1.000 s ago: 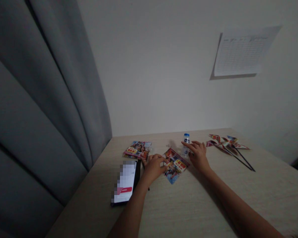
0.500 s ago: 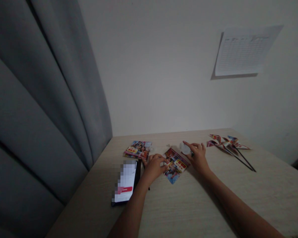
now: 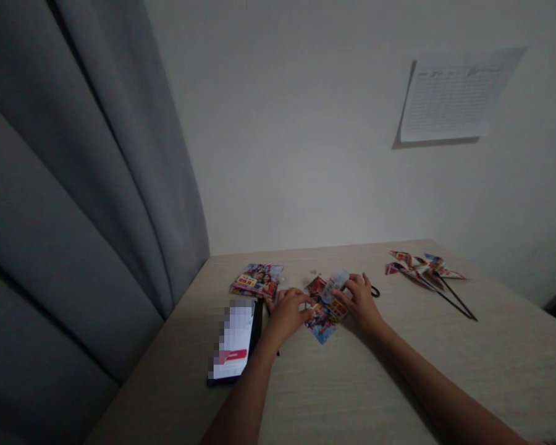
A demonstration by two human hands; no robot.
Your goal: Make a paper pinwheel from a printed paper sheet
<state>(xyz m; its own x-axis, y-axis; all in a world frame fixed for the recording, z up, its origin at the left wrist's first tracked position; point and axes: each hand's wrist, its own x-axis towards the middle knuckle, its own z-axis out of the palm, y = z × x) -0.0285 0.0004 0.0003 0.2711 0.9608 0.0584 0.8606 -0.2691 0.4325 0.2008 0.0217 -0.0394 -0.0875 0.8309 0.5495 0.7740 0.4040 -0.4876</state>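
Note:
A printed, colourful paper square lies turned cornerwise on the table between my hands. My left hand has its fingers curved round the left corner of this paper, holding it. In my right hand is a translucent, whitish round piece, pinched between thumb and fingers, tilted over the upper part of the paper; its exact kind is unclear. Just beyond my right fingers lies a small black loop. A stack of similar printed papers sits beyond my left hand.
A phone with a lit screen lies left of my left forearm. Paper pinwheels on black sticks rest on the right. A grey curtain hangs at the left, and a lined sheet is on the wall.
My right hand has moved left and brought the translucent round piece over the printed paper, tilting it. The black loop has come into sight. My left hand stays put.

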